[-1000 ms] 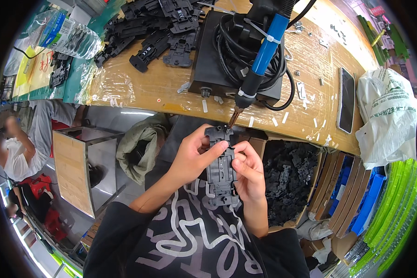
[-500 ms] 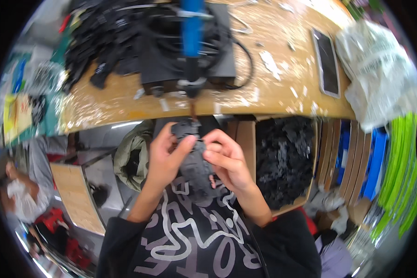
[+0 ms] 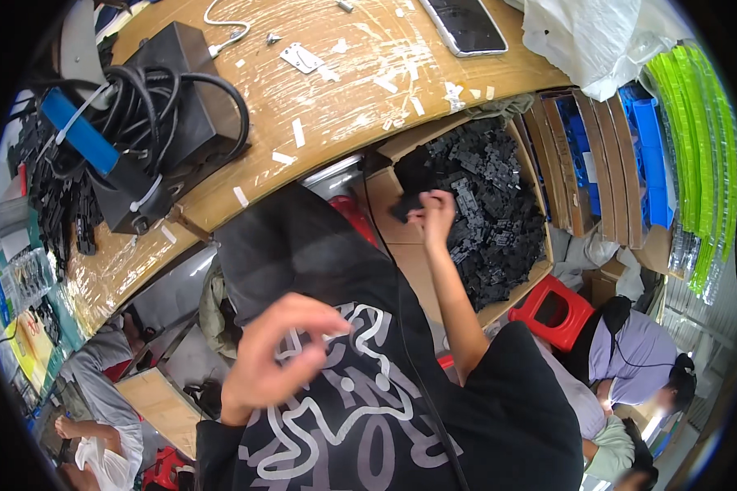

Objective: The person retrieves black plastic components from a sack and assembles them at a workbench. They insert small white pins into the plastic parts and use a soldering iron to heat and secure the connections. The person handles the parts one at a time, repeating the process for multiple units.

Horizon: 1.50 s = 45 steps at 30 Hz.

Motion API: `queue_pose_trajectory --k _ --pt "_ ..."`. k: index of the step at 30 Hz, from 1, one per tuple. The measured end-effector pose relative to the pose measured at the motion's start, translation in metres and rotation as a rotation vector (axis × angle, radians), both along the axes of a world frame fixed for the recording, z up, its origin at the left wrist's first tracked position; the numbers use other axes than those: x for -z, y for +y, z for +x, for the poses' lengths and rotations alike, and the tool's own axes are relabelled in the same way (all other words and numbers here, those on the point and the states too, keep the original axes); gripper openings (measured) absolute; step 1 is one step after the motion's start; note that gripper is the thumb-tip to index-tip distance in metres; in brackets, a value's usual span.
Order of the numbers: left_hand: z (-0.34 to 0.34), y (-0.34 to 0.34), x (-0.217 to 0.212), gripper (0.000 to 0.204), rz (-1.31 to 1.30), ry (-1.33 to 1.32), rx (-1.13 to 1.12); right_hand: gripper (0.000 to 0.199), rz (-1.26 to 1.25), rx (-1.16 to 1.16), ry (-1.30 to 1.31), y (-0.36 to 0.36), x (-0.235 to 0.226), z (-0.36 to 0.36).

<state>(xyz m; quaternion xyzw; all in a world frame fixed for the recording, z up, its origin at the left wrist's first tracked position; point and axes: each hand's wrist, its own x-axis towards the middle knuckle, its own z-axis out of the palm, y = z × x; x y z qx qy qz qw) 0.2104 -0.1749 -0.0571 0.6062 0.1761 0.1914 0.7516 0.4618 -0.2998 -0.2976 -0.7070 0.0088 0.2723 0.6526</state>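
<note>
My right hand (image 3: 436, 219) reaches to the near left part of a cardboard box (image 3: 542, 209) on the right. Its fingers are bent together around the edge of a dark, blurred black plastic part (image 3: 402, 208), whose outline merges with the box's contents. Many small black plastic pieces (image 3: 487, 196) fill that box. Over my lap, my left hand (image 3: 282, 356) is raised, smeared by motion, with thumb and fingers curved apart and nothing between them.
A blue-handled tool (image 3: 78, 131) is strapped to a black metal box (image 3: 184, 61) with coiled cable on the wooden table (image 3: 336, 114). A phone (image 3: 467, 24), white plastic bag (image 3: 585, 41), red stool (image 3: 551, 311) and upright cardboard sheets (image 3: 585, 164) stand around. Other people sit at both sides.
My view has turned to the right. Both hands held a long black part together; my left hand has let go, and my right hand has moved over to the box of black pieces.
</note>
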Motion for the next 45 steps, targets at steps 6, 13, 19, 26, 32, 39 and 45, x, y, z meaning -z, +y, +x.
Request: queue_pose_trajectory --k 6,13,19,26,32,39,45 --pt "0.035 -0.025 -0.072 0.016 0.123 -0.699 -0.211 0.014 -0.682 -0.218 -0.614 -0.03 0.062 0.058" --pt "0.03 -0.02 -0.094 0.017 -0.017 -0.833 -0.166 0.021 -0.924 -0.415 -0.565 -0.014 0.073 0.069" --pt "0.023 -0.044 -0.105 0.02 -0.131 -0.872 -0.503 0.033 -0.467 -0.035 -0.327 -0.023 0.067 0.078" --pt "0.008 0.02 -0.118 0.012 0.214 -0.834 -0.32 0.026 0.178 0.017 -0.598 0.046 -0.137 0.031" --pt "-0.054 0.064 -0.1 0.024 0.777 -0.586 -0.945 0.024 0.353 -0.272 -0.88 0.126 -0.253 0.006" --pt "-0.083 0.11 -0.101 0.024 1.003 -0.362 -1.011 0.025 0.111 -0.651 -0.911 0.287 -0.263 0.099" --pt "-0.126 0.132 -0.095 0.024 1.057 -0.124 -1.152 0.036 -0.384 -0.512 -1.46 0.385 -0.228 0.163"
